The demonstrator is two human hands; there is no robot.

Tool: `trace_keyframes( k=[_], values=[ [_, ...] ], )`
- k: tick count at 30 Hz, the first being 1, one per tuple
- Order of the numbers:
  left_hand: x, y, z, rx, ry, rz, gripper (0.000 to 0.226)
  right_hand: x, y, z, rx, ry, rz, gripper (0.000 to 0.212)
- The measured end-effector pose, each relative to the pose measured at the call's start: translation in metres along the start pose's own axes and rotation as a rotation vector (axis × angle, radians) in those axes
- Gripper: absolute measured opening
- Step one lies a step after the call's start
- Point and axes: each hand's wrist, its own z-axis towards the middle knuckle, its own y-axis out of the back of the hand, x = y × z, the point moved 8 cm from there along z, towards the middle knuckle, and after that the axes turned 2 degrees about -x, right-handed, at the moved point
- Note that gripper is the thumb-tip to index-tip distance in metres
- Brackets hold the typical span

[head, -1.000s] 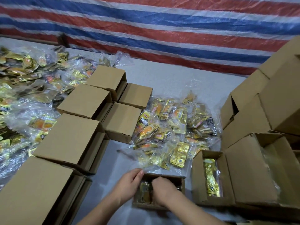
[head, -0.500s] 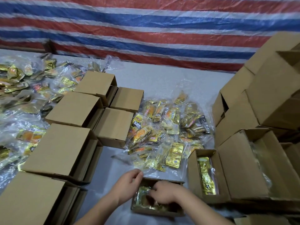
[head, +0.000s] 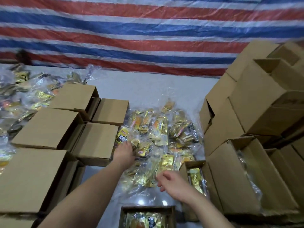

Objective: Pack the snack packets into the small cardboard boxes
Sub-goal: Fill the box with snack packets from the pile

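Gold and yellow snack packets point(head: 158, 135) lie heaped in clear plastic at the middle of the table. My left hand point(head: 124, 151) reaches onto the left edge of this heap, its fingertips buried among the packets. My right hand point(head: 172, 182) hovers over the near edge of the heap with loosely curled fingers and holds nothing. Right below me, a small open cardboard box point(head: 171, 216) has packets lying in it. A second small open box point(head: 185, 167) by my right hand holds a gold packet point(head: 195, 178).
Closed small boxes point(head: 49, 127) stand in rows on the left, with more bagged packets point(head: 24, 96) behind them. Larger cartons point(head: 256, 109) are stacked on the right, one open carton point(head: 230, 175) in front. A striped tarp point(head: 148, 38) hangs behind.
Both hands have left the near box. My left hand moved forward onto the packet heap, my right hand lifted up and right. The camera tilted so the box sits at the bottom edge.
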Motion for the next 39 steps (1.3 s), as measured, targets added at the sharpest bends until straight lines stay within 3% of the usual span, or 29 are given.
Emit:
trace_keyframes(
  k=[8, 12, 15, 16, 20, 22, 25, 29, 32, 34, 36, 39],
  values=[
    [0.015, -0.012, 0.012, 0.047, 0.062, 0.027, 0.051, -0.006, -0.004, 0.007, 0.024, -0.042, 0.044, 0.024],
    [0.010, 0.014, -0.007, 0.039, 0.100, -0.514, 0.026, 0.005, -0.004, 0.015, 0.013, -0.059, 0.118, 0.024],
    [0.005, 0.054, -0.032, 0.020, 0.076, -0.869, 0.025, 0.024, 0.000, 0.024, -0.056, -0.038, 0.212, 0.022],
    [0.003, 0.068, -0.042, 0.017, 0.066, -0.972, 0.022, 0.033, 0.004, 0.026, -0.094, -0.016, 0.247, 0.026],
    [-0.018, 0.129, -0.090, 0.019, -0.129, -1.127, 0.016, 0.079, 0.014, 0.026, -0.180, 0.106, 0.487, 0.091],
    [-0.035, 0.144, -0.107, 0.062, -0.247, -1.216, 0.023, 0.097, 0.018, 0.028, -0.145, 0.186, 0.676, 0.095],
    [-0.043, 0.156, -0.128, 0.007, -0.270, -1.283, 0.041, 0.121, 0.015, 0.017, -0.064, 0.252, 0.819, 0.082],
    [-0.046, 0.170, -0.142, -0.249, -0.242, -1.272, 0.056, 0.126, 0.010, -0.003, 0.043, 0.265, 0.934, 0.060],
    [-0.048, 0.159, -0.142, -0.214, -0.184, -1.231, 0.085, 0.122, 0.011, -0.020, 0.122, 0.274, 0.975, 0.037],
    [-0.049, 0.148, -0.141, -0.147, -0.127, -1.262, 0.098, 0.117, 0.010, -0.028, 0.146, 0.246, 0.944, 0.033],
    [-0.052, 0.142, -0.142, -0.148, -0.125, -1.269, 0.097, 0.112, 0.008, -0.034, 0.145, 0.215, 0.917, 0.038],
    [-0.059, 0.141, -0.146, -0.260, -0.157, -1.102, 0.075, 0.107, 0.003, -0.041, 0.176, 0.193, 0.914, 0.040]
  ],
)
